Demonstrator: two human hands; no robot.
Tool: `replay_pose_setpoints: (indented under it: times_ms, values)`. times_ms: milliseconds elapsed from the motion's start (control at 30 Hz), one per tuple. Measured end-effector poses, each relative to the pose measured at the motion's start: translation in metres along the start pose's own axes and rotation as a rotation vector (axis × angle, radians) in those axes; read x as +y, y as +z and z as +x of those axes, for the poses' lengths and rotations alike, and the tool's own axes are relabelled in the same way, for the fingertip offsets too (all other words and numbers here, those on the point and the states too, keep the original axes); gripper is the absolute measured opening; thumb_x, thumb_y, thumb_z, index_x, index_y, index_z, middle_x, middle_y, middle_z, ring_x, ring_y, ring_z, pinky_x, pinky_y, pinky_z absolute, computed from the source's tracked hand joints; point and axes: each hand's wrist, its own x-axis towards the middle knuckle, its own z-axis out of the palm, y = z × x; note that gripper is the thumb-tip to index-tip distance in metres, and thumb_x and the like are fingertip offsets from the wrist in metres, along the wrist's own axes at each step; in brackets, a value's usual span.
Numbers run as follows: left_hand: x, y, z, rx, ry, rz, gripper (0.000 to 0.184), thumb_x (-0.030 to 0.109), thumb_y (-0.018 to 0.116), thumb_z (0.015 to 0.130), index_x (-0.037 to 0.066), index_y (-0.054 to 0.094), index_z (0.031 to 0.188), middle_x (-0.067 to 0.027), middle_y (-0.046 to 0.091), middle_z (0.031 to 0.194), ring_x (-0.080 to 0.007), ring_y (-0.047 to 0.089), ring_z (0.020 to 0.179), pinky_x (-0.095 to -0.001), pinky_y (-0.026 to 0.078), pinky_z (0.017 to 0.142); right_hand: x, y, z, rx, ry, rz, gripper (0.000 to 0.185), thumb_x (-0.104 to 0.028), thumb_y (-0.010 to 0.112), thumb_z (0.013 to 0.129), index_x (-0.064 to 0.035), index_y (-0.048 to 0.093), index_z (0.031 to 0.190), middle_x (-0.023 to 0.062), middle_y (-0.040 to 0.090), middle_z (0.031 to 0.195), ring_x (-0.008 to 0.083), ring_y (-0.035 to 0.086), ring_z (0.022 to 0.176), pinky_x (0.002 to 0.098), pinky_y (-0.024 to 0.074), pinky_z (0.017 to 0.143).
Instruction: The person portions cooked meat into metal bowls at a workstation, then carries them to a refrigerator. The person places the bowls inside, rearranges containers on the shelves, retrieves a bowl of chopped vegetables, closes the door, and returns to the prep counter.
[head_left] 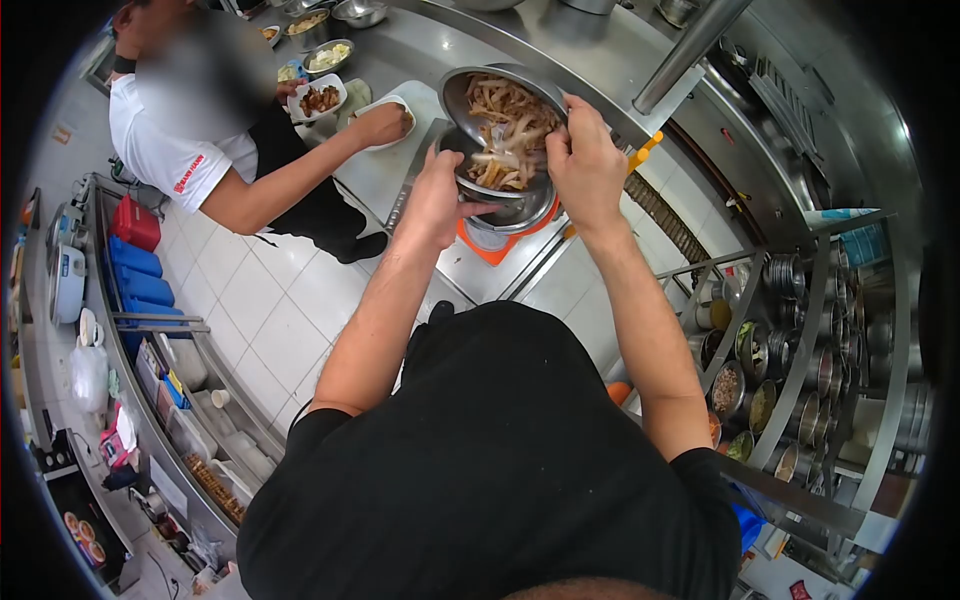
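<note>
My right hand (585, 165) grips the right rim of a steel bowl (455, 92), which is tilted toward me. Pale brown strips of food (505, 115) lie in it and run down over its near side into a lower steel bowl (540, 192). My left hand (437, 195) is closed at the left rim of the lower bowl, thumb on top and fingers stretched underneath. Below the hands, an orange-edged device (487, 255), perhaps a scale, sits on the steel counter and is mostly hidden by the bowls.
To my left a co-worker (235, 180) holds a white dish of browned food (320, 100) and another white dish (385, 122). A cutting board (418, 100) and bowls of ingredients (328, 57) are on the counter. A metal post (690, 55) and a rack of food containers (765, 400) stand right.
</note>
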Motion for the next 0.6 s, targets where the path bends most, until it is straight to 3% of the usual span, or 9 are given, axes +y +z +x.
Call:
replay_pose_setpoints:
  times_ms: [333,600]
  values:
    - [0.0,-0.001,0.0,-0.03,0.012,-0.028,0.055,0.024,0.032,0.101,0.011,0.027,0.154,-0.0207,0.044,0.146,-0.0369,0.055,0.129,-0.0581,0.06,0.091,0.0,0.004,-0.005,0.033,-0.074,0.005,0.02,0.0,0.075,0.072,-0.006,0.059,0.082,0.0079,0.073,0.12,0.0265,0.073,0.078,0.0352,0.059,0.063]
    - [0.004,0.008,-0.006,0.018,0.036,0.011,0.056,0.022,0.031,0.101,0.013,0.025,0.156,-0.0197,0.044,0.148,-0.0358,0.057,0.128,-0.0573,0.059,0.091,0.001,0.007,-0.003,0.068,-0.129,0.028,0.022,0.003,0.075,0.068,-0.0049,0.057,0.078,0.0078,0.074,0.116,0.0274,0.072,0.078,0.036,0.0588,0.065]
